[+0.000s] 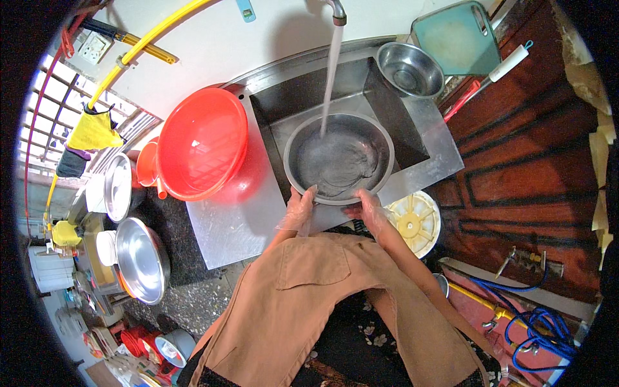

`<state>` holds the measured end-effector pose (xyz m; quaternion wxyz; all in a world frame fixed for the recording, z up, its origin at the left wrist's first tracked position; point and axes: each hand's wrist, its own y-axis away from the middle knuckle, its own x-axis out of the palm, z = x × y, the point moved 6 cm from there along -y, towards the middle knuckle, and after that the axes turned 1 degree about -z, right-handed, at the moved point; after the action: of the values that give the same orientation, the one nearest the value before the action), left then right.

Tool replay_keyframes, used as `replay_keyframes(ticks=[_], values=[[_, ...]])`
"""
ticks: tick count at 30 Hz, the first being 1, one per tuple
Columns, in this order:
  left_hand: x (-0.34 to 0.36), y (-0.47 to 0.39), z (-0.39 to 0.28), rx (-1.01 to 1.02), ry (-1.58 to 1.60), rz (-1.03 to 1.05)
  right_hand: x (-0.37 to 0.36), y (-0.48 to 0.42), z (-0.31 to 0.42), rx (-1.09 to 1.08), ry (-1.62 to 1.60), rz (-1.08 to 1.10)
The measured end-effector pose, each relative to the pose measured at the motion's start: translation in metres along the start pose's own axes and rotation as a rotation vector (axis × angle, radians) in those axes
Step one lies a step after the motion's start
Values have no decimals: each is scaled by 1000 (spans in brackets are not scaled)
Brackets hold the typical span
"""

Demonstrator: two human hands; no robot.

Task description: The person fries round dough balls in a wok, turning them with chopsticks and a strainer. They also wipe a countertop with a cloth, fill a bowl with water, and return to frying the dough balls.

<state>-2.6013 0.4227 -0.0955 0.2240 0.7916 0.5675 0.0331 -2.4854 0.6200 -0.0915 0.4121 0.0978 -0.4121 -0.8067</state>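
Observation:
A round metal basin [338, 157] is held over the stainless steel sink [309, 104]. Water runs from the tap [340, 17] into it, and the water inside swirls. My left hand [301, 210], in a clear plastic glove, grips the near rim at its left part. Farther right on the same rim, my right hand [366, 208] holds on, gloved likewise, with its thumb at the edge and its fingers partly hidden below. The underside of the basin is out of sight.
Left of the sink stands a large red plastic basin [203, 145] on the steel drainboard [232, 232]. A smaller metal bowl [410, 70] sits at the back right corner, near a green cutting board [457, 38]. Below the right edge is a pale round lid [416, 225].

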Motion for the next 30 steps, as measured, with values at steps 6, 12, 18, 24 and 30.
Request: replay_keyframes(ticks=[6, 12, 18, 24, 30], values=[[-1, 3, -8, -17, -56, 13, 0, 0, -1, -31, -6, 6], [-1, -16, 26, 38, -32, -11, 4, 7, 3, 9, -12, 26], [1, -19, 33, -4, -45, -1, 5, 12, 8, -6, -17, 18], [0, -11, 16, 16, -111, -17, 4, 10, 6, -25, -40, 15], [4, -23, 35, 35, 20, 1, 2, 6, 2, -37, -17, -12]])
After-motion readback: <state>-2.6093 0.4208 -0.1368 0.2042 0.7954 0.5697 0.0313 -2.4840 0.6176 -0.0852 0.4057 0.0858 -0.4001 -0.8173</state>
